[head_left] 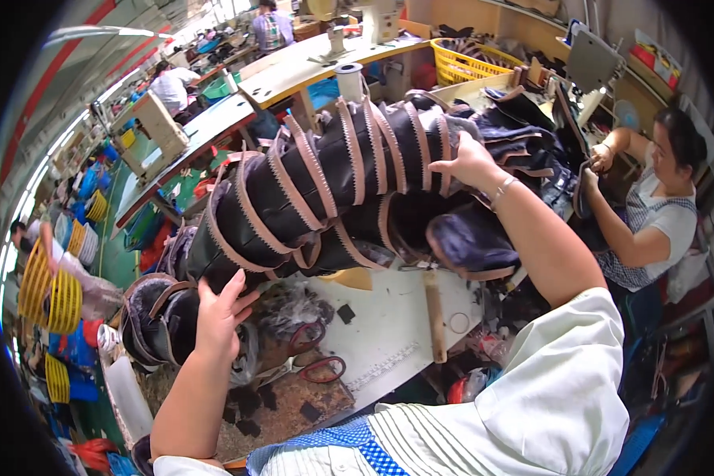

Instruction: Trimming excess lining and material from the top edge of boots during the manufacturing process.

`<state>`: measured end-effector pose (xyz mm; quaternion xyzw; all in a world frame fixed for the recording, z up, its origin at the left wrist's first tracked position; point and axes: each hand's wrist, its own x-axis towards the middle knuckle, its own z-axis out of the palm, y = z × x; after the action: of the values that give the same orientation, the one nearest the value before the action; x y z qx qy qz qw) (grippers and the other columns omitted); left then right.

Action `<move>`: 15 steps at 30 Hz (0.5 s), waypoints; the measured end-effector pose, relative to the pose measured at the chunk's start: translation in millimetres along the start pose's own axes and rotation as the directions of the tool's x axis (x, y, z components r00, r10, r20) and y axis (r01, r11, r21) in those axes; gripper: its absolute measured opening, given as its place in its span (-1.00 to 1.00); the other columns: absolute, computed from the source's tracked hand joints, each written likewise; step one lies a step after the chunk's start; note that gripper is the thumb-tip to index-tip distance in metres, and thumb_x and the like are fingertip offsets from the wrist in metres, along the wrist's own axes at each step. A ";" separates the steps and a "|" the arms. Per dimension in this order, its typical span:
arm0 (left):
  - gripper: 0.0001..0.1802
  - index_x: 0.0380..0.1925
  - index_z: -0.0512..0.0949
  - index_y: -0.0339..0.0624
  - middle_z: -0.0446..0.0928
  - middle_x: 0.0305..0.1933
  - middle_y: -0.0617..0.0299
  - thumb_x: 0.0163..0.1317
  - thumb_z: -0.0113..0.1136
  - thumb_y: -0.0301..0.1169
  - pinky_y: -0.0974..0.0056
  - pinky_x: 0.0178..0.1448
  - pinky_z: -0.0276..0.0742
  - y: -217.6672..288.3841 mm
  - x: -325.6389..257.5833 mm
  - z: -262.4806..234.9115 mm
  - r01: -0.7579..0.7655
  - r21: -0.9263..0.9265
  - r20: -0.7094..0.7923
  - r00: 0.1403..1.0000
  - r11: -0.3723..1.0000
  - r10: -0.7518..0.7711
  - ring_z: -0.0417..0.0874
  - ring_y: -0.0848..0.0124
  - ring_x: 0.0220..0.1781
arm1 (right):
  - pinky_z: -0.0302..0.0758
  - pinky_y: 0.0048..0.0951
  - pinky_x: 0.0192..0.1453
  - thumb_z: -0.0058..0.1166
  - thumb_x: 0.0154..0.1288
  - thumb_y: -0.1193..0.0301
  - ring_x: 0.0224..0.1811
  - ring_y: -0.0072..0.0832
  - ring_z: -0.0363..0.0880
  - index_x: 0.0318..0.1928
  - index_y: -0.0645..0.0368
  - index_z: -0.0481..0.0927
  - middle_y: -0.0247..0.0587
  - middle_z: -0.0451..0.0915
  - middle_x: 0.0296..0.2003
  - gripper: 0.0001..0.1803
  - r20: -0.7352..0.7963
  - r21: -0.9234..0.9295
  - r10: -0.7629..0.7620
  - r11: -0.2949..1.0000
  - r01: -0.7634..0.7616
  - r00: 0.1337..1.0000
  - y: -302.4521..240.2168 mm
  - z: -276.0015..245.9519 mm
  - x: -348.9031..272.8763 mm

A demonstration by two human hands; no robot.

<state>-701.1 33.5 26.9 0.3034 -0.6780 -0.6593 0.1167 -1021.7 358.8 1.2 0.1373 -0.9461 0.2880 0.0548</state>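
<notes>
A long curved row of nested black boot uppers [297,186] spans the table between my hands. Each upper has a tan toothed edge strip, and grey fuzzy lining shows at some openings. My right hand [470,164] grips the far right end, thumb apart from the fingers. Against the row's near left end rests my left hand [220,316], its fingers partly spread as it supports that end. More uppers [357,238] lie under and behind the row. Beside my left hand sits a separate small group of fuzzy-lined uppers [163,317].
The white table [381,309] carries red-handled scissors [322,370], a clear ruler [385,366], a wooden stick [435,317] and a brown board [293,404] with black scraps. At right, a co-worker [650,190] handles a dark upper. A yellow basket [468,63] stands behind.
</notes>
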 end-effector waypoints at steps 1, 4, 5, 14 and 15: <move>-0.20 0.28 0.08 -0.03 0.36 0.12 0.03 0.17 0.25 -0.02 0.04 0.16 0.30 -4.1 -0.1 -1.7 -0.005 0.006 0.022 1.000 1.000 0.005 0.55 0.17 0.08 | 0.46 -0.33 0.13 0.45 -0.06 0.17 0.07 -0.19 0.54 0.14 0.41 0.35 0.09 0.54 0.01 -0.15 -0.047 -0.062 -0.102 0.993 0.099 0.994 -7.4 -21.4 -29.3; -0.17 0.31 0.05 -0.14 0.41 0.07 0.03 0.19 0.26 -0.09 0.12 0.10 0.39 -13.6 -4.6 -12.1 -0.075 0.065 0.006 0.997 0.995 0.075 0.60 0.20 0.02 | 0.45 -0.26 0.14 0.41 -0.06 0.33 0.01 -0.06 0.53 -0.04 0.29 0.50 0.07 0.55 -0.09 -0.43 -0.198 0.065 -0.483 0.862 0.503 0.853 -15.5 -48.8 -125.1; -0.15 0.32 0.04 -0.19 0.43 0.04 0.04 0.18 0.26 -0.10 0.15 0.07 0.41 -17.0 -6.5 -12.8 -0.109 0.115 -0.008 0.994 0.987 0.110 0.62 0.21 -0.01 | 0.47 -0.25 0.11 0.39 -0.05 0.38 -0.03 -0.11 0.55 -0.07 0.26 0.51 0.01 0.56 -0.12 -0.50 -0.225 0.117 -0.521 0.825 0.553 0.824 -16.0 -47.2 -161.2; 0.13 0.36 0.18 0.31 -0.03 0.49 -0.03 -0.33 0.51 0.07 -0.37 0.38 -0.12 -1.6 61.2 56.6 -0.428 0.866 0.454 0.453 -0.259 0.768 -0.03 -0.07 0.50 | 0.54 -0.53 -0.21 0.33 0.05 0.52 -0.24 -0.49 0.61 -0.01 0.24 0.48 -0.22 0.60 -0.23 -0.54 -0.218 0.613 0.016 0.780 0.124 0.976 2.7 51.2 -341.1; 0.15 0.37 0.14 0.32 -0.04 0.49 -0.01 -0.31 0.48 0.13 -0.37 0.38 -0.12 -2.2 86.2 51.2 -0.425 0.872 0.440 0.464 -0.242 0.769 -0.05 -0.05 0.51 | 0.55 -0.49 -0.20 0.34 0.04 0.50 -0.24 -0.41 0.62 -0.02 0.23 0.49 -0.17 0.60 -0.24 -0.54 -0.252 0.489 -0.154 0.832 0.263 0.955 -0.3 46.3 -342.1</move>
<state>-797.1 27.0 -1.4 0.0083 -0.9435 0.1200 0.3087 -695.7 410.8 -99.6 0.2197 -0.8023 0.5362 0.1430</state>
